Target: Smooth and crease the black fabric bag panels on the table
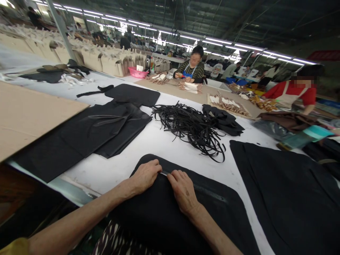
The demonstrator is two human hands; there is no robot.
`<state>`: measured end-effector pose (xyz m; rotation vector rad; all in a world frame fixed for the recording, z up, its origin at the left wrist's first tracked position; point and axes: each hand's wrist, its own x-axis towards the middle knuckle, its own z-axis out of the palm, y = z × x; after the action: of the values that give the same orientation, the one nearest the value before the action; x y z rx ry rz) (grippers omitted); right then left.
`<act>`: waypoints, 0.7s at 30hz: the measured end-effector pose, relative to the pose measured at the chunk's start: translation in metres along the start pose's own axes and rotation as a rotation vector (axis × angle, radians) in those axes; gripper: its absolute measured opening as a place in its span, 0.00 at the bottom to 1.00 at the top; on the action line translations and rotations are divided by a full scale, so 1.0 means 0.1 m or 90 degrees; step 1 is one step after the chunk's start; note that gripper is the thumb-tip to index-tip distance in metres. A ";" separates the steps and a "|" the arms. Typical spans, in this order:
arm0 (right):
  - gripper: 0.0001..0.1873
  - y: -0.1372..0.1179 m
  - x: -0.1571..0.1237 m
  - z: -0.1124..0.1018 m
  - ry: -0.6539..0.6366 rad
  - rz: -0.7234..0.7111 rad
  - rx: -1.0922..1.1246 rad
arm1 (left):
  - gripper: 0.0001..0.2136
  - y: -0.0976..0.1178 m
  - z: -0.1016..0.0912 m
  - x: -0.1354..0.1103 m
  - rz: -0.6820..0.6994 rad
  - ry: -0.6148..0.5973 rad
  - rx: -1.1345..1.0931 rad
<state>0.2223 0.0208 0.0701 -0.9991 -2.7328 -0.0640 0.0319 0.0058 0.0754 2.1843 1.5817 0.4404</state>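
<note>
A black fabric panel (pixel 225 209) with rounded corners lies at the table's near edge. On top of it, a second black fabric piece (pixel 151 216) hangs down toward my lap. My left hand (pixel 147 176) is closed, its fingertips pinching the upper edge of this piece. Close beside it, my right hand (pixel 184 191) pinches the same edge with thumb and curled fingers. Between the two hands shows a short pale strip. A faint whitish line runs along the panel to the right of my right hand. What lies under my fingertips is hidden.
A heap of thin black straps (pixel 188 127) lies ahead. Stacked black sheets (pixel 87 124) are on the left beside cardboard (pixel 34 117), with another black sheet (pixel 289 191) on the right. Two co-workers sit across the table near a pink basket (pixel 138 72) and a teal-lidded container (pixel 302 138).
</note>
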 end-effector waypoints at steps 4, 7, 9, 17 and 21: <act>0.08 0.01 0.00 0.00 -0.005 0.013 0.018 | 0.10 -0.01 0.00 -0.01 0.008 0.005 -0.001; 0.07 0.02 -0.01 0.00 -0.010 0.009 0.025 | 0.11 -0.02 0.00 -0.02 0.021 0.006 -0.002; 0.06 0.03 -0.02 0.00 -0.007 0.000 0.026 | 0.11 -0.04 0.00 -0.03 0.034 0.003 0.001; 0.08 0.05 -0.05 -0.04 -0.035 -0.061 -0.014 | 0.12 -0.08 -0.02 -0.10 0.112 -0.025 0.044; 0.13 0.06 -0.06 -0.09 -0.074 -0.095 -0.040 | 0.11 -0.05 -0.03 -0.17 0.156 -0.043 0.098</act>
<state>0.2323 0.0201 0.0777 -0.8374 -2.9258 -0.1216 0.0210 -0.0086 0.0750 2.4963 1.3587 0.3204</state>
